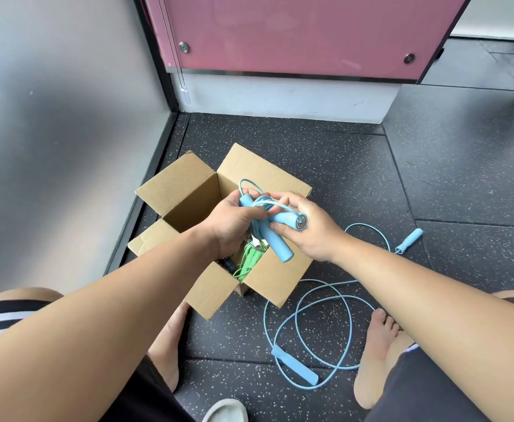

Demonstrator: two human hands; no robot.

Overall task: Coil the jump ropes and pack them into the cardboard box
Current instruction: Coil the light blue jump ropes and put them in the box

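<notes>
Jump rope bundle [267, 217], pale blue, sits between your two hands directly above the open cardboard box [188, 205], so the drop you need is straight down from your grip. One handle points down and toward you, its free end hanging below your right palm over the box's near wall; the other handle lies crosswise, its metal end cap facing your right fingers. Your left hand [231, 226] is closed around the cord loops and one handle end, a narrow grip holding the bundle. Your right hand [307, 226] pinches the handle by the cap, thumb under, fingers over, also closed on the bundle. Both hands are equally near; I judge the left carries most of the weight.

Beneath your grip, inside the box, a green rope [246, 263] is already packed. To the right of your grip and nearer you, a second blue rope [310, 330] lies loose on the floor [432, 178], not yet coiled, one handle by your right foot, the other farther right.
</notes>
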